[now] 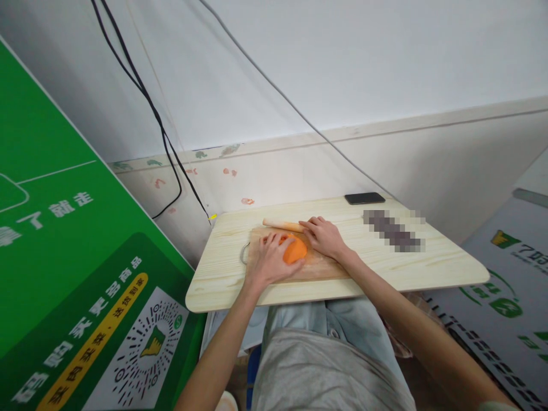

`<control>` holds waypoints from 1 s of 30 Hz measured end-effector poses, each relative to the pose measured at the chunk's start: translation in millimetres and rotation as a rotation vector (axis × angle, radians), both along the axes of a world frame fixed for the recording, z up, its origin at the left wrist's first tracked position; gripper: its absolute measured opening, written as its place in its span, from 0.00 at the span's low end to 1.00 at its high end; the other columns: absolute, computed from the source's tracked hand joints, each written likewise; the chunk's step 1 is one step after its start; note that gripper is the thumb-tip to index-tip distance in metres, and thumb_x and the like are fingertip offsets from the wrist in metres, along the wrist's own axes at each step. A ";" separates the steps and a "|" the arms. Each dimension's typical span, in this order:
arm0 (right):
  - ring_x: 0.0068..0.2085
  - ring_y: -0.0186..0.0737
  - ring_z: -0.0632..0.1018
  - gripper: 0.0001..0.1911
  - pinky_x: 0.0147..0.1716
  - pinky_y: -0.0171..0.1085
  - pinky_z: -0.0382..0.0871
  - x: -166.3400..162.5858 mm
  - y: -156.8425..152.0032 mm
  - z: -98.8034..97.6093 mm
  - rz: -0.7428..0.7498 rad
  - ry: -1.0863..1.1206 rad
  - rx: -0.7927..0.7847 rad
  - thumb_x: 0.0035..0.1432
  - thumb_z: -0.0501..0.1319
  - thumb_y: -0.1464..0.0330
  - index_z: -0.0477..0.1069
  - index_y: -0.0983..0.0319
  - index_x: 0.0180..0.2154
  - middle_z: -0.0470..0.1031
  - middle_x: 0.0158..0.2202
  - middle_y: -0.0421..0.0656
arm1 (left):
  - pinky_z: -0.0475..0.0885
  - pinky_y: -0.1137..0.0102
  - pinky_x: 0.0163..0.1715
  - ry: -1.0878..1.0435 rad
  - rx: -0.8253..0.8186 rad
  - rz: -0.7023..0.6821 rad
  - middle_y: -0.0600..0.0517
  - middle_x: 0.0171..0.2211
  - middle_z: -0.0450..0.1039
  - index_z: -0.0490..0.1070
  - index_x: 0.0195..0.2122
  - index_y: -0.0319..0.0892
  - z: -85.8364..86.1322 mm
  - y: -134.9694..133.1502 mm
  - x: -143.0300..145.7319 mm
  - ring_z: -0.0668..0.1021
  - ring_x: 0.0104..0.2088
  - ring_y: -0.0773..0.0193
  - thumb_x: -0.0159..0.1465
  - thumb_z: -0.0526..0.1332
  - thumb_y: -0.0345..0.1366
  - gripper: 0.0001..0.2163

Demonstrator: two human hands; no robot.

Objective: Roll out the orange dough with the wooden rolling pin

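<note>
A rounded orange lump, smooth like dough or clay, rests on a wooden cutting board. My left hand wraps over its left and near sides, hiding part of it. Behind the lump, along the board's far edge, lies a light wooden rolling pin. The fingers of my right hand close on the pin's right end, which they cover. A metal loop handle sticks out at the board's left side.
The pale wood table has rounded corners and stands against the wall. A black phone lies near its back edge. To the right is a pixelated dark thing. Green panels flank the left; cables hang behind.
</note>
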State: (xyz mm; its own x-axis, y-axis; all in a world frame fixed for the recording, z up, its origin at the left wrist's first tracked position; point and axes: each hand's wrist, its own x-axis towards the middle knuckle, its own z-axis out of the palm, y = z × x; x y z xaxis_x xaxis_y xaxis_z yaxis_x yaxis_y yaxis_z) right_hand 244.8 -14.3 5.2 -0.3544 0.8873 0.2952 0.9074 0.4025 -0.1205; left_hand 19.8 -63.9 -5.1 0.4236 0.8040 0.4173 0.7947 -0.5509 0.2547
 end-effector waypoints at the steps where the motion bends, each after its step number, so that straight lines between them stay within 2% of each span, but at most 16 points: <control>1: 0.56 0.52 0.77 0.24 0.52 0.43 0.70 0.2 -0.4 -0.1 0.006 0.000 0.001 0.79 0.53 0.66 0.74 0.59 0.70 0.81 0.56 0.53 | 0.68 0.41 0.65 0.013 -0.002 0.001 0.44 0.61 0.78 0.80 0.56 0.48 -0.5 0.1 0.3 0.75 0.63 0.41 0.65 0.73 0.51 0.22; 8: 0.56 0.52 0.77 0.23 0.51 0.43 0.70 3.8 0.7 -4.9 0.039 0.019 0.015 0.79 0.55 0.66 0.74 0.58 0.69 0.81 0.56 0.53 | 0.73 0.53 0.66 -0.130 0.058 -0.143 0.45 0.56 0.82 0.82 0.51 0.45 -11.6 11.5 -2.8 0.80 0.58 0.49 0.68 0.71 0.41 0.12; 11: 0.55 0.52 0.78 0.22 0.50 0.43 0.70 5.0 1.8 -6.9 0.049 0.031 0.027 0.80 0.55 0.65 0.75 0.58 0.69 0.82 0.55 0.52 | 0.71 0.53 0.69 -0.151 0.064 -0.182 0.45 0.55 0.83 0.82 0.53 0.44 -13.9 13.6 -2.7 0.80 0.59 0.50 0.69 0.70 0.39 0.13; 14: 0.54 0.51 0.78 0.22 0.50 0.43 0.70 5.8 2.1 -7.9 0.066 0.048 0.040 0.80 0.56 0.65 0.76 0.57 0.68 0.83 0.54 0.51 | 0.68 0.50 0.72 -0.119 0.033 -0.158 0.45 0.58 0.82 0.82 0.54 0.45 -13.5 12.8 -1.6 0.80 0.61 0.50 0.69 0.70 0.38 0.14; 17: 0.54 0.51 0.78 0.21 0.51 0.43 0.70 6.1 1.8 -8.3 0.076 0.059 0.054 0.79 0.56 0.65 0.77 0.57 0.67 0.83 0.54 0.51 | 0.67 0.48 0.72 -0.084 0.026 -0.112 0.46 0.60 0.81 0.82 0.54 0.45 -13.1 11.8 -1.2 0.78 0.62 0.48 0.70 0.68 0.41 0.13; 25: 0.53 0.51 0.77 0.21 0.48 0.42 0.72 4.9 8.1 -5.8 0.118 -0.012 0.033 0.79 0.54 0.66 0.77 0.58 0.65 0.81 0.54 0.52 | 0.70 0.51 0.71 -0.058 0.044 -0.124 0.44 0.61 0.81 0.82 0.56 0.43 -11.8 10.3 -2.8 0.79 0.63 0.48 0.72 0.67 0.43 0.15; 30: 0.52 0.50 0.77 0.21 0.54 0.43 0.71 13.4 29.8 1.1 0.266 0.011 -0.023 0.77 0.56 0.69 0.78 0.60 0.64 0.80 0.52 0.53 | 0.70 0.52 0.71 -0.048 0.048 -0.121 0.44 0.62 0.81 0.82 0.55 0.42 -10.5 8.2 -3.2 0.79 0.63 0.48 0.72 0.66 0.43 0.15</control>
